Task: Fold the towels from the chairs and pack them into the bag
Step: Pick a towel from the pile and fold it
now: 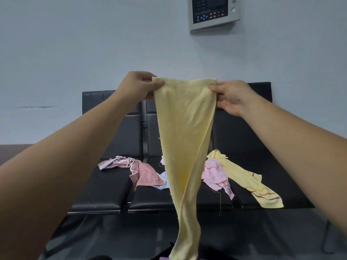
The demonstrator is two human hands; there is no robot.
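Observation:
A pale yellow towel [185,139] hangs in front of me, narrowing downward to the frame's bottom edge. My left hand [139,85] pinches its top left corner and my right hand [231,95] pinches its top right corner, both raised. Behind it, on black chairs [105,190], lie a pink patterned towel [144,175], a light pink towel [216,175], a yellow towel with brown stripes [259,186] and a bit of light blue cloth [163,180]. No bag is clearly in view.
The chairs stand against a pale wall with a control panel [214,13] mounted high at the right. Dark floor shows below the seats. Something dark with a purple patch [163,258] sits at the bottom edge.

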